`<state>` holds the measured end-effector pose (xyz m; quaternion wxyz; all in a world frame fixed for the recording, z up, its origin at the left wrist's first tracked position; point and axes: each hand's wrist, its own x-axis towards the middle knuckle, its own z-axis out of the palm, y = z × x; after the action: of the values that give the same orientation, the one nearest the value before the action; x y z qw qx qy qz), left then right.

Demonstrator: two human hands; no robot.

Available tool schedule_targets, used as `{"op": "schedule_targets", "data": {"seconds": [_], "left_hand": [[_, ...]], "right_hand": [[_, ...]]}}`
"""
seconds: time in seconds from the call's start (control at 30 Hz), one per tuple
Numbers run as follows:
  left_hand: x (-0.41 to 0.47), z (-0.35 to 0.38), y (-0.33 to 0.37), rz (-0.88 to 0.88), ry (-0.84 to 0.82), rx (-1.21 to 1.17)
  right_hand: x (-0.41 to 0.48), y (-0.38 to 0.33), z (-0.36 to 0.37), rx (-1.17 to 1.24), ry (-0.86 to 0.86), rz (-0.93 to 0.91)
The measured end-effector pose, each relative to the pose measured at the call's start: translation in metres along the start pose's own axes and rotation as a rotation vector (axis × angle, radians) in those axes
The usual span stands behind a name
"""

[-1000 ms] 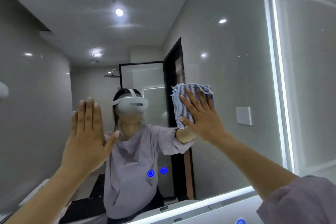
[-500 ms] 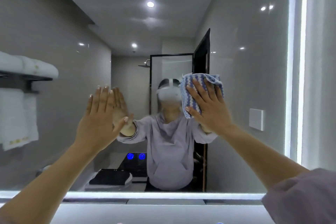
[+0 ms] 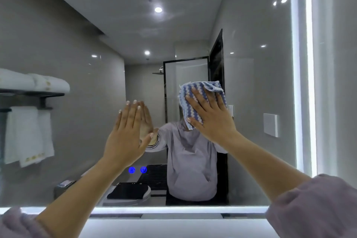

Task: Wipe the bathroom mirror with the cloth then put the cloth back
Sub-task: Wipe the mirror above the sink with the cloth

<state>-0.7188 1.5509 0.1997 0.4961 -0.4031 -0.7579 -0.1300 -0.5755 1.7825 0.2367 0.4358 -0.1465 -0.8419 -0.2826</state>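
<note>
A large bathroom mirror [image 3: 255,87] with a lit white border fills the view. My right hand [image 3: 210,116] presses a blue and white striped cloth [image 3: 190,98] flat against the glass, right of centre, with fingers spread over it. The cloth's top edge and left side show past my fingers. My left hand [image 3: 126,133] is raised with fingers together and straight, palm toward the glass, close to its own reflection; it holds nothing.
The mirror reflects white towels [image 3: 27,135] on a dark rack at the left, a shower screen [image 3: 185,83], a wall switch [image 3: 270,124] and a toilet [image 3: 129,191]. Two blue touch buttons [image 3: 137,170] glow low on the glass. A white ledge [image 3: 173,226] runs below.
My view has swung left and pulled back, showing more of the mirror's left side. The right hand with the cloth has slid left across the glass. The left hand stays raised.
</note>
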Motion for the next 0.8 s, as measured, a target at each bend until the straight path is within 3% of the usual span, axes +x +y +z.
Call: {"op": "schedule_targets", "data": {"seconds": [0.27, 0.8], "left_hand": [[0.040, 0.022, 0.038, 0.029, 0.083, -0.074], [0.048, 0.045, 0.044, -0.001, 0.135, -0.211]], "right_hand": [[0.000, 0.000, 0.003, -0.023, 0.011, 0.003], [0.002, -0.008, 0.002, 0.011, 0.078, 0.048]]}}
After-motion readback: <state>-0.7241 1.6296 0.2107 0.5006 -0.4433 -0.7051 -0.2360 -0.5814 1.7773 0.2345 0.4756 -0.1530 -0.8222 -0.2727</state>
